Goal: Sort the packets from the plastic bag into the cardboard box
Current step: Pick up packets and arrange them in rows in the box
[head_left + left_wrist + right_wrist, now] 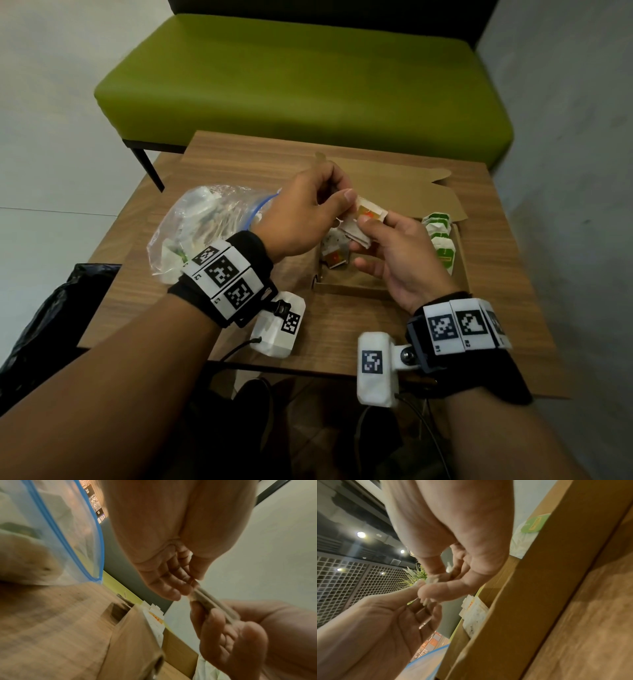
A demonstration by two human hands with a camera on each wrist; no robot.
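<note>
Both hands meet above the left part of the open cardboard box (359, 291). My left hand (308, 212) pinches the top of an orange-and-white packet (368, 215) between thumb and fingers. My right hand (387, 246) holds the same small stack of packets (211, 605) from below, fingers curled round it. Orange-labelled packets (334, 253) lie in the box's left side, and green-labelled packets (440, 236) stand in a row along its right side. The clear plastic bag (202, 222) with a blue zip edge lies left of the box with several packets inside.
Box and bag sit on a small wooden table (239, 164). A green bench (301, 75) stands just behind the table. A black bag (44, 325) sits on the floor at the left. The box lid (394, 185) is folded back toward the bench.
</note>
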